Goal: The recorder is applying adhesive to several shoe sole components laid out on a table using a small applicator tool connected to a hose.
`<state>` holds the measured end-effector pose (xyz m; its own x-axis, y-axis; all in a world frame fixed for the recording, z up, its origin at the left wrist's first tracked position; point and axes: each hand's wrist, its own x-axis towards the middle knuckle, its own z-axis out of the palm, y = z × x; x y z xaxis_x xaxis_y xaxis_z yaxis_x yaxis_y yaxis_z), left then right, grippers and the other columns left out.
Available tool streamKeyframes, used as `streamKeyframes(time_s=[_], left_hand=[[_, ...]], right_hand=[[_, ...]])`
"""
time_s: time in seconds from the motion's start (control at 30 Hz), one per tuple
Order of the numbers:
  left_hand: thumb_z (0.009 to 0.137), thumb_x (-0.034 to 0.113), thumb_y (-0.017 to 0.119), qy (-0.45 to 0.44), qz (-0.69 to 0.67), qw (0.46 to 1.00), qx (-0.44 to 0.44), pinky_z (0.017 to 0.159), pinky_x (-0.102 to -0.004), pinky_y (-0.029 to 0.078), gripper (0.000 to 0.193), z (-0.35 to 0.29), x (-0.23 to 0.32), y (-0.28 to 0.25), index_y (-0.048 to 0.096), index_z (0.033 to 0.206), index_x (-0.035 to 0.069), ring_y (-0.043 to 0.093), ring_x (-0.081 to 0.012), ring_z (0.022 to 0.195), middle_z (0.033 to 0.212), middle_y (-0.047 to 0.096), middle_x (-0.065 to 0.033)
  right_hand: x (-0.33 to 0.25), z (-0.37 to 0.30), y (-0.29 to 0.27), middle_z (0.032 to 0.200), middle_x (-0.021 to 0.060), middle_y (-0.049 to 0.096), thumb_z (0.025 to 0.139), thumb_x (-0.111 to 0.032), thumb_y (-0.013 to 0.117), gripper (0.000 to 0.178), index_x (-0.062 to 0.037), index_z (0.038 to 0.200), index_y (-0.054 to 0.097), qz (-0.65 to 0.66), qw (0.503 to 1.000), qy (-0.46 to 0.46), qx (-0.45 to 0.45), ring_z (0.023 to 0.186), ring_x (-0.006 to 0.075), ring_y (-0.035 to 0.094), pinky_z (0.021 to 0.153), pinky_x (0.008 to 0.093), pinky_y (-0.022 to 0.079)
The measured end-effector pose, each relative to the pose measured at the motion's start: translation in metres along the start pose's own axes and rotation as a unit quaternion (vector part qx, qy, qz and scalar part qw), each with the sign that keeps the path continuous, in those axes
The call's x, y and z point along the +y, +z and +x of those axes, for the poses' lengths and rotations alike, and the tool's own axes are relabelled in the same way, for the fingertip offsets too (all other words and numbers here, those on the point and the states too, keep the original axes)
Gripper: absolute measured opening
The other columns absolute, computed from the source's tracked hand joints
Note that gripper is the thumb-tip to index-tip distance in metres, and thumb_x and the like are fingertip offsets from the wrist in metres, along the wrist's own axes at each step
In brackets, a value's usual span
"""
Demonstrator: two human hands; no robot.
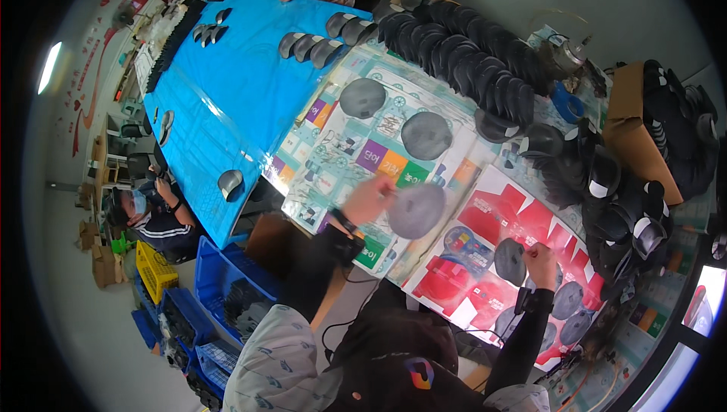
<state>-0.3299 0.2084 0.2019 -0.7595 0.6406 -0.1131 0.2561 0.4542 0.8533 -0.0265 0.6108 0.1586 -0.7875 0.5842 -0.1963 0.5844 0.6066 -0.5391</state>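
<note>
My left hand [369,201] is closed on the edge of a grey oval fabric piece [416,211], which it holds up over the patterned table sheet. Two similar grey ovals, a left one [362,98] and a right one [426,136], lie flat on that sheet further away. Over the red and white printed sheet [485,219], the fingers of my right hand [540,265] are pinched at the right edge of a dark grey oval piece [510,262]. Several more dark ovals [567,301] lie on the red sheet around and beneath my right wrist.
Long rows of black curved pieces [462,48] line the far right, with heaped ones [598,177] and a cardboard box [636,124] beside them. A blue-covered table [235,86] extends left, bearing similar pieces. Blue crates [219,276] stand on the left; co-workers [163,215] sit around the table.
</note>
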Motion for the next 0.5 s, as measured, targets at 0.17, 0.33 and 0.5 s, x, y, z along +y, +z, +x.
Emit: streamKeyframes(time_s=[0.17,0.33,0.5], left_hand=[[0.086,0.002,0.064,-0.151,-0.023,0.978,0.145,0.063,-0.0291,0.052,0.021,0.024,-0.137,-0.110,0.061,0.107,0.007,0.065,-0.0149,0.071,0.081,0.066,-0.0057],[0.081,0.008,0.069,-0.172,0.011,0.945,0.279,0.070,-0.0379,0.054,0.015,0.061,-0.247,-0.149,0.065,0.095,0.008,0.070,-0.0264,0.076,0.080,0.071,-0.0105],[0.085,0.007,0.069,-0.190,-0.004,0.920,0.343,0.076,-0.0367,0.054,0.008,0.074,-0.273,-0.150,0.072,0.092,0.009,0.072,-0.0273,0.084,0.085,0.073,-0.0110]], right_hand=[[-0.126,-0.010,0.012,0.071,0.0157,0.069,0.084,-0.018,0.073,0.018,-0.0027,0.093,0.068,0.131,0.990,-0.031,-0.039,0.071,0.0287,0.072,0.061,0.0363,0.053],[-0.243,0.013,0.092,0.093,0.0167,0.070,0.091,-0.004,0.066,0.015,0.0015,0.102,0.058,0.327,0.934,-0.120,-0.083,0.079,0.0172,0.073,0.065,0.0315,0.059],[-0.281,0.053,0.180,0.106,0.0147,0.069,0.091,0.000,0.062,0.023,-0.0004,0.113,0.055,0.442,0.893,0.033,-0.076,0.082,0.0155,0.071,0.069,0.0302,0.058]])
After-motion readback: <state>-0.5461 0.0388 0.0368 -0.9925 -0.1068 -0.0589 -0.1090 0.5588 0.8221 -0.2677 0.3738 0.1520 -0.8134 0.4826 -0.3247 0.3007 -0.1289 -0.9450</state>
